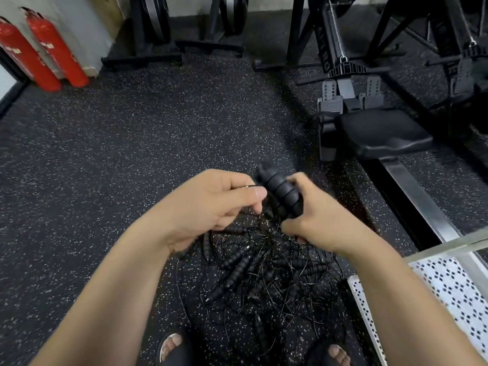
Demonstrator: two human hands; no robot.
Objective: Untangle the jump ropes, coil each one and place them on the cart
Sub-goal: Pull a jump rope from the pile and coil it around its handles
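Black ribbed handles (280, 191) clenched in right grip (317, 215), left grip (211, 204) pinching a thin cord (248, 186) above tangled pile (264, 273) on floor; untangling step, judged early; next: draw cord free, coil, then cart (449, 286) near right.

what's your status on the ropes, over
Right hand grips a ribbed rope handle. Left hand pinches a thin cord. Tangled pile on floor below, cart at right.

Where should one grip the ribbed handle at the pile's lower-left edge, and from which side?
Probably across the middle of the ribbed handle, from above and its left: it lies flat, with bare floor on that side and tangled cords on its right.
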